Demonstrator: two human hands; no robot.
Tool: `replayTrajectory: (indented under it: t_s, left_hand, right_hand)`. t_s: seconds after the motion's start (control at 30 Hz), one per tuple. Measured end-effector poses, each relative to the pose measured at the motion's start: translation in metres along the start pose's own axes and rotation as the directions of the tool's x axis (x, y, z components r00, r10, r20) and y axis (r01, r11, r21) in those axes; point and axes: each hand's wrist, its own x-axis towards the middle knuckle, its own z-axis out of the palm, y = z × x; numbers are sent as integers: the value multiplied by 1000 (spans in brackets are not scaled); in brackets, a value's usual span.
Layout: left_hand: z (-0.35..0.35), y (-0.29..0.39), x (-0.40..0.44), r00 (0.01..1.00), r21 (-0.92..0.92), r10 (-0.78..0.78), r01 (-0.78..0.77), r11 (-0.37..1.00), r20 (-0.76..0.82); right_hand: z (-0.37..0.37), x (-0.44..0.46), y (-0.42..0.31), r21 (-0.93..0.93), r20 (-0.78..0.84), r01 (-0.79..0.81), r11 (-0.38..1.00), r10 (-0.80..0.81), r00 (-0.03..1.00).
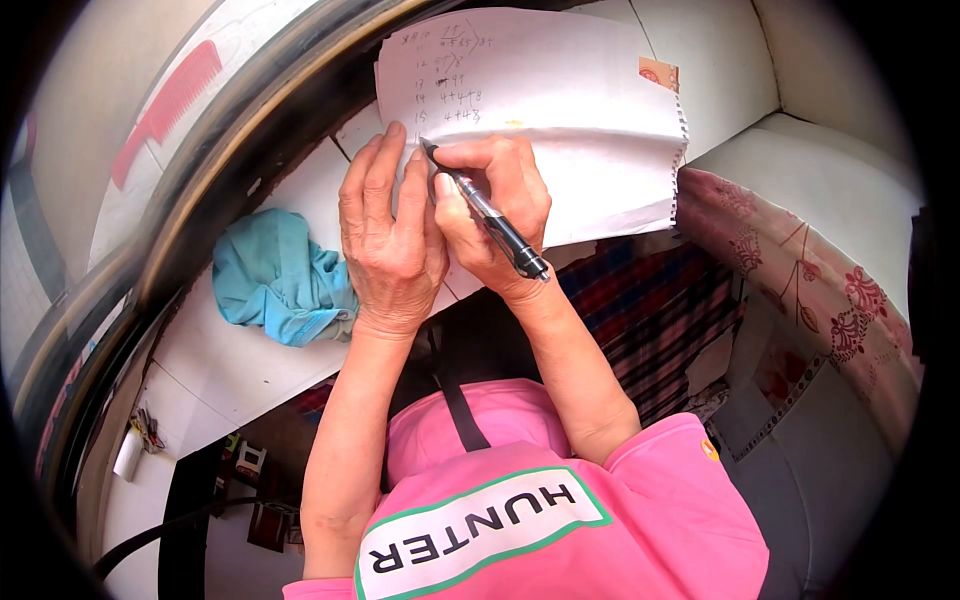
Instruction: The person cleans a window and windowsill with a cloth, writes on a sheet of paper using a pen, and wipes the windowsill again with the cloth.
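Observation:
A black and clear pen (492, 218) is gripped in my right hand (497, 200), its tip touching the paper below a column of handwritten numbers. The white sheet of paper (590, 165) has a crease across it and a torn, perforated right edge. My left hand (392, 225) lies flat with fingers stretched out on the lower left part of the sheet, beside the pen tip. Just left of that hand is a crumpled turquoise cloth (280, 275).
White tiles (215, 375) form the surface under the paper. A dark curved frame (160, 235) runs along the left, with a red comb (170, 110) beyond it. Patterned pink fabric (800, 270) hangs at the right. A white cylinder (128, 455) stands at the lower left.

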Motion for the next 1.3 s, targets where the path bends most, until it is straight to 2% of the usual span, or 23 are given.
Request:
replayTrajectory:
  t_s: [0.07, 0.13, 0.27, 0.37, 0.5, 0.63, 0.77, 1.03, 1.1, 1.3]
  left_hand:
    - [0, 0, 0, 1000, -1, 2, -2, 1000, -1]
    - [1, -1, -1, 1000, -3, 10, -10, 1000, -6]
    - [0, -1, -1, 1000, 5, 13, -13, 1000, 27]
    - [-4, 2, -1, 998, 34, 14, -16, 999, 57]
    - [-3, 2, -4, 996, 69, 23, -30, 997, 91]
    - [-4, 2, -4, 993, 95, 22, -34, 995, 120]
    - [-8, 8, 0, 988, 116, -1, -17, 993, 153]
    - [-4, 2, -3, 988, 125, 21, -40, 991, 150]
    - [-2, 2, -4, 990, 126, 23, -41, 991, 142]
    - [-3, 2, -4, 992, 100, 26, -39, 994, 127]
  right_hand:
    - [0, -1, 1, 9, 3, -3, 1000, 2, 1000]
    - [0, -6, 1, 78, 3, -107, 991, 107, 994]
    - [-8, -10, -1, 257, 20, -260, 931, 264, 964]
    - [-19, -3, -12, 410, -10, -279, 868, 310, 951]
    - [-27, 5, -1, 355, -63, -111, 928, 143, 988]
    - [-24, -1, 9, 271, -32, -138, 953, 152, 988]
    - [-20, -1, 5, 303, -51, -219, 927, 245, 968]
    - [-11, -4, 5, 221, -37, -191, 957, 204, 978]
    - [-12, -3, 6, 164, -43, -138, 977, 147, 988]
    - [-10, -5, 8, 155, -69, -151, 976, 164, 984]
